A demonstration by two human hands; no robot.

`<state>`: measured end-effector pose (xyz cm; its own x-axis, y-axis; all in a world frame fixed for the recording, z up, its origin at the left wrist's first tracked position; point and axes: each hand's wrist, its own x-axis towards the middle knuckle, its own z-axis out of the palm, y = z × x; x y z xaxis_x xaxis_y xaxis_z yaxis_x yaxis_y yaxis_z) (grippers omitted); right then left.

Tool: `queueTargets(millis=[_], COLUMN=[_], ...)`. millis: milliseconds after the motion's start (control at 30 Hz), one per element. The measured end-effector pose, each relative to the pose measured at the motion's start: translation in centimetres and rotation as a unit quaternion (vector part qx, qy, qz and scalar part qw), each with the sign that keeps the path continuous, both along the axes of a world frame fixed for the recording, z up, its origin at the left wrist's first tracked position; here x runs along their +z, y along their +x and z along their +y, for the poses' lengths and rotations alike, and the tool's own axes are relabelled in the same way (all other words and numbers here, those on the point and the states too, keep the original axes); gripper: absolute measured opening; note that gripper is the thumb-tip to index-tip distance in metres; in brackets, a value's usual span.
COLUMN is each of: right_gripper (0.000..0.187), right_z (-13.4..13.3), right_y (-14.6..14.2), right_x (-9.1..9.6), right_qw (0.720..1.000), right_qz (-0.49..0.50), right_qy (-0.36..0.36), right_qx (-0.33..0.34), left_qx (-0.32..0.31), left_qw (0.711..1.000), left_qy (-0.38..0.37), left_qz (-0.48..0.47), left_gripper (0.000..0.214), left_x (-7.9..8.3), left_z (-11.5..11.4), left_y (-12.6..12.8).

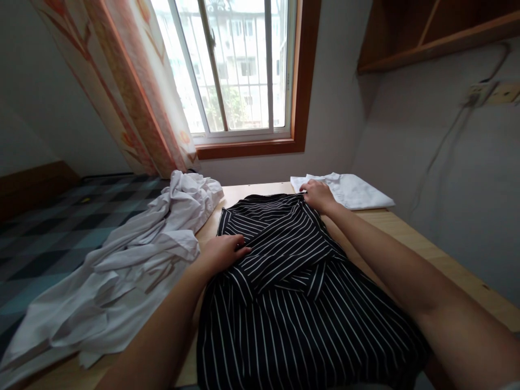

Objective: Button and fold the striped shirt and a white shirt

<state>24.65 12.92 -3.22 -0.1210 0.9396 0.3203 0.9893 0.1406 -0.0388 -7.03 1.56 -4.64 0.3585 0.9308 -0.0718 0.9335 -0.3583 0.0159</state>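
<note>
Clock directions are taken from the middle of the black garment with thin white stripes (309, 325). It is laid lengthwise on the pale wooden surface (422, 233), in the centre of the view and running toward 6 o'clock. Stripes run mostly lengthwise on the near part, slanted on the far part; a striped band is crossed over the middle, with a short loose end seen.

The bare left hand (223, 253) is placed at 10 o'clock, on the garment's left edge. It is partly open, fingers bent, thumb laid on the fabric; whether any cloth is gripped cannot be told. The bare right hand (317, 196) is placed at 1 o'clock, on the far right corner. Its fingers are curled over the edge; a pinch cannot be confirmed, as the thumb is hidden.

White, neatly folded cloth (357, 190) is set between 1 and 2, just beyond the right hand. Crumpled white fabric (117, 281) is heaped at 9, spread along the surface's left side. Past it, a bed with dark checked cover (44, 233) is seen. A barred sliding window (239, 70) is framed near 12, a flowered orange-and-cream curtain (134, 92) hung at 10 to 11.
</note>
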Motion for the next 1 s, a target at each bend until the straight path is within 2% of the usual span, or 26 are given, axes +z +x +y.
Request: queueTargets(millis=[67,133,233,300,433,567,633,733,800,900,1000], right_gripper=[0.030,0.031,0.043,0.048,0.056,0.062,0.057,0.039,0.030,0.023,0.023], right_z=[-0.9,-2.0,-3.8,-4.9,-5.9,-5.4,-4.8,-3.9,-3.5,-2.8,-2.3], right_y=[0.7,1.2,1.7,2.0,2.7,3.1,2.9,2.4,2.1,1.9,1.6], right_x=[0.4,0.2,-1.1,-2.1,-3.4,-3.9,-4.1,-4.5,-4.7,-4.6,-4.0], right_qw=[0.999,0.992,0.973,0.969,0.971,0.967,0.966,0.970,0.973,0.975,0.982], right_qz=[0.014,0.012,-0.015,-0.015,0.013,0.059,0.082,0.103,0.121,0.150,0.136], right_qy=[-0.041,-0.115,-0.217,-0.235,-0.213,-0.212,-0.206,-0.187,-0.168,-0.140,-0.103], right_qx=[-0.022,-0.049,-0.072,-0.079,-0.110,-0.128,-0.130,-0.112,-0.099,-0.085,-0.084], left_qx=[-0.003,-0.003,0.004,0.010,0.050,0.151,0.198,0.240,0.240,0.226,0.214], left_qw=[1.000,1.000,1.000,1.000,0.999,0.981,0.967,0.964,0.967,0.971,0.973], left_qy=[0.004,0.007,0.003,-0.008,-0.008,0.124,0.161,0.098,0.065,0.064,0.076], left_qz=[-0.001,-0.002,0.002,0.002,-0.008,-0.012,-0.017,-0.048,-0.056,-0.041,-0.039], left_gripper=[0.036,0.038,0.037,0.035,0.035,0.054,0.065,0.075,0.079,0.072,0.064], left_x=[0.1,0.1,0.2,0.4,0.7,0.1,-0.6,-1.7,-2.4,-3.3,-4.3], left_z=[-0.1,-0.1,-0.1,-0.2,-0.4,-0.1,0.2,0.7,0.8,0.6,0.6], left_y=[0.1,0.1,0.0,-0.1,-0.2,0.3,0.5,0.9,1.2,1.9,2.4])
